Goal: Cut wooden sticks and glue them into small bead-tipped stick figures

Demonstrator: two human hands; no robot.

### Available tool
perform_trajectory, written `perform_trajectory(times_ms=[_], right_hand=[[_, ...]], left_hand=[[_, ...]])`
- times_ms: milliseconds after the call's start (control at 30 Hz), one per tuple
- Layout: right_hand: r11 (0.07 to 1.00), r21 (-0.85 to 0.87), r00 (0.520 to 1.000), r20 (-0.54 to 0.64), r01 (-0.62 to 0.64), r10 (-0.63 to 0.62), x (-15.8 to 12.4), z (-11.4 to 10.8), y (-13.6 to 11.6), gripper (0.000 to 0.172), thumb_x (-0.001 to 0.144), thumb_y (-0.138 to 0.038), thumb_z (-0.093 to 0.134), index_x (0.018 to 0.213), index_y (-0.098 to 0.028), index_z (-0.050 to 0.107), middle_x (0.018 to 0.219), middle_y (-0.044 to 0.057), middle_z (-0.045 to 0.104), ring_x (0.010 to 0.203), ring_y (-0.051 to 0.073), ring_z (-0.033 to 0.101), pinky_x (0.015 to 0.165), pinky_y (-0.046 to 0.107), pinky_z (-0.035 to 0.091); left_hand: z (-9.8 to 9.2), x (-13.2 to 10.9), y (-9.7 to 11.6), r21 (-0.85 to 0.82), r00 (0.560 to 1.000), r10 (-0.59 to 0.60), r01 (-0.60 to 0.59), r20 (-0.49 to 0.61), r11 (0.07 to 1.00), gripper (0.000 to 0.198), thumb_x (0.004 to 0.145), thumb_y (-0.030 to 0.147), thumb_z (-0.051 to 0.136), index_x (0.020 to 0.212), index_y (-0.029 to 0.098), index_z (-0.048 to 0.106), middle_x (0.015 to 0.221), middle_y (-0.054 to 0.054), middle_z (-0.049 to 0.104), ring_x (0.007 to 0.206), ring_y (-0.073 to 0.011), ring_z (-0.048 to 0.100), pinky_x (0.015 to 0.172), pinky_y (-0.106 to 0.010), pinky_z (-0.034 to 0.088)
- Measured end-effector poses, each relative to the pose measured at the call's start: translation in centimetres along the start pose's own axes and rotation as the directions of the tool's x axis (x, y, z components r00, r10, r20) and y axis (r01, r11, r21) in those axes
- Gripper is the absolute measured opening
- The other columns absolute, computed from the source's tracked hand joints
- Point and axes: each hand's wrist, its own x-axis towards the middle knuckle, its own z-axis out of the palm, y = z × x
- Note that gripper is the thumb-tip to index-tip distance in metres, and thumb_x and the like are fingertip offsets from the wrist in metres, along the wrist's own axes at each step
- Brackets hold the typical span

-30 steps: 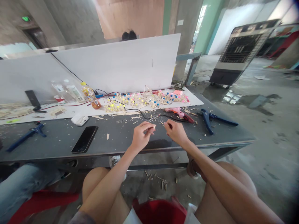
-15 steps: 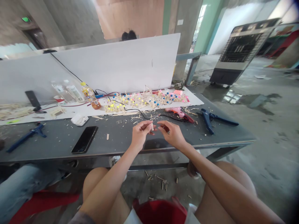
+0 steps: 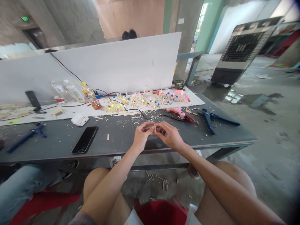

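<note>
Above the front edge of the grey table, my left hand (image 3: pixel 142 134) is closed, pinching a short piece of wooden stick (image 3: pixel 155 129) between thumb and fingers. My right hand (image 3: pixel 170 135) meets it from the other side, its thumb and fingertips closed on the same small piece. Fingers cover much of the stick, so its full shape is hidden. Just beyond the hands lie a pink glue gun (image 3: pixel 177 111) and its black cord. Behind them are several small stick constructions (image 3: pixel 140 100) with blue, yellow and pink balls.
Blue-handled cutters (image 3: pixel 208 120) lie to the right, and a second blue tool (image 3: pixel 29 136) to the far left. A black phone (image 3: pixel 85 140), white case (image 3: pixel 79 120) and drink bottle (image 3: pixel 91 97) are at left. A white board (image 3: pixel 93 70) stands behind. Another person's leg (image 3: pixel 25 184) shows lower left.
My right hand has moved left to my left hand, and its fingers have closed on the small stick piece. The left hand keeps its pinch.
</note>
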Motion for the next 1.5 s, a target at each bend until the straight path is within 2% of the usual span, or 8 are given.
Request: perform_trajectory(times_ms=[200,400,933,1033,1133,1267,1400,1500], right_hand=[[0.999,-0.003,0.999,0.005,0.046,-0.046,-0.1,0.5,0.6,0.025,0.090,-0.028,0.066,0.113,-0.021,0.061,0.094,0.006,0.064,0.080,0.017,0.062,0.070,0.028,0.051],[0.984,-0.154,0.993,0.098,0.088,-0.073,-0.4,0.6,0.8,0.024,0.090,-0.019,0.061,0.114,-0.019,0.059,0.094,0.006,0.064,0.082,0.019,0.062,0.072,0.030,0.050],[0.931,-0.366,0.969,0.234,0.015,0.076,-0.8,1.9,0.3,0.039,0.086,-0.008,0.048,0.125,-0.015,0.050,0.115,0.012,0.061,0.098,0.022,0.063,0.077,0.031,0.052],[0.940,-0.340,0.975,0.215,0.019,0.058,-0.9,1.6,0.1,0.050,0.089,-0.011,0.049,0.138,-0.015,0.042,0.114,0.011,0.063,0.100,0.023,0.064,0.080,0.033,0.053],[0.935,-0.354,0.979,0.198,0.032,0.042,-1.0,1.2,0.5,0.050,0.091,-0.013,0.048,0.141,-0.017,0.043,0.112,0.011,0.065,0.096,0.022,0.065,0.080,0.032,0.053],[0.931,-0.364,0.983,0.176,0.012,0.056,-1.1,1.0,1.6,0.044,0.090,-0.012,0.049,0.134,-0.017,0.052,0.103,0.010,0.069,0.089,0.021,0.066,0.078,0.032,0.052],[0.925,-0.379,0.981,0.166,-0.026,0.096,-0.8,0.6,2.6,0.038,0.089,-0.014,0.050,0.125,-0.016,0.061,0.099,0.009,0.071,0.087,0.021,0.067,0.078,0.032,0.051],[0.921,-0.387,0.985,0.136,-0.047,0.107,-0.3,-0.7,3.3,0.034,0.088,-0.016,0.052,0.119,-0.016,0.066,0.097,0.009,0.073,0.086,0.021,0.067,0.080,0.033,0.051]], left_hand=[[-0.1,0.0,0.1,0.050,0.999,-0.026,0.027,-0.020,0.998,0.041,0.066,0.036,0.084,0.098,0.013,0.072,0.080,-0.007,0.075,0.069,-0.0184,0.070,0.067,-0.030,0.057],[-0.5,0.1,-0.3,0.247,1.000,-0.002,0.003,-0.004,0.969,0.038,0.074,0.037,0.078,0.102,0.013,0.069,0.077,-0.006,0.075,0.061,-0.0163,0.068,0.064,-0.029,0.056],[-1.0,-0.3,-0.9,0.445,0.999,-0.022,0.003,0.038,0.895,0.030,0.083,0.019,0.064,0.113,0.017,0.062,0.079,-0.004,0.072,0.062,-0.0162,0.068,0.060,-0.029,0.059],[-1.8,-0.1,-0.7,0.615,0.993,0.085,-0.116,0.079,0.780,0.033,0.086,0.014,0.059,0.118,0.017,0.059,0.081,-0.003,0.072,0.063,-0.0152,0.067,0.064,-0.027,0.056],[-3.0,0.3,-0.3,0.822,0.973,0.149,-0.227,0.174,0.522,0.026,0.084,0.009,0.058,0.109,0.016,0.065,0.081,-0.006,0.072,0.071,-0.0174,0.068,0.071,-0.028,0.053],[-4.0,0.8,-0.2,0.899,0.934,0.114,-0.358,0.340,0.253,0.022,0.084,0.005,0.055,0.091,0.016,0.073,0.090,-0.009,0.071,0.083,-0.0192,0.068,0.077,-0.028,0.051],[-4.1,1.1,-0.2,0.920,0.932,0.020,-0.361,0.362,0.153,0.020,0.082,0.010,0.061,0.091,0.018,0.076,0.088,-0.008,0.070,0.087,-0.0212,0.067,0.077,-0.028,0.050],[-4.6,1.4,0.5,0.913,0.926,-0.016,-0.370,0.378,0.170,0.023,0.079,0.008,0.062,0.096,0.018,0.076,0.095,-0.008,0.071,0.094,-0.0218,0.066,0.083,-0.029,0.050]])
